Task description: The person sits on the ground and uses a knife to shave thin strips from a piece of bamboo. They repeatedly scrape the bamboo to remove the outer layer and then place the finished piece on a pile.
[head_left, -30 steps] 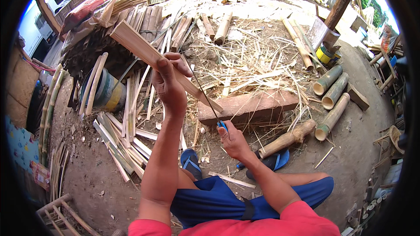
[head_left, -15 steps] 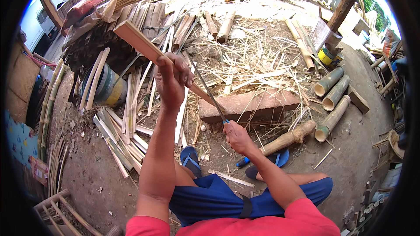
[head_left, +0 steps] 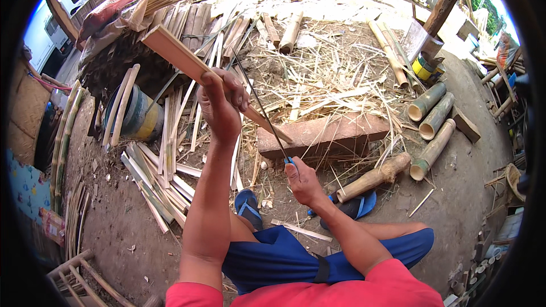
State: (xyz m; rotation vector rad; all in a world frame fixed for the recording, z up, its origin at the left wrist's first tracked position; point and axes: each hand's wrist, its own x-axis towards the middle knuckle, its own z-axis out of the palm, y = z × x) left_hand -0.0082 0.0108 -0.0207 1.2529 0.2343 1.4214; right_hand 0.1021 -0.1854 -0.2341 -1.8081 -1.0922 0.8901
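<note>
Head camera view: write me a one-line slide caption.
The left hand grips a long, flat, pale wooden strip while the right hand holds a slender metal blade by its blue handle.

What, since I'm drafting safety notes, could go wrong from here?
The blue-handled blade might slip along the pale strip toward the bare left hand gripping it. The strip's lower end appears to meet the reddish block; if braced there, it could skid off.

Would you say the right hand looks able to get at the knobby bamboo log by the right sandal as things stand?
Likely yes: the bamboo log lies near the right hand, mostly uncovered, though that hand grips a blue-handled blade and would probably need to put it down first.
</note>
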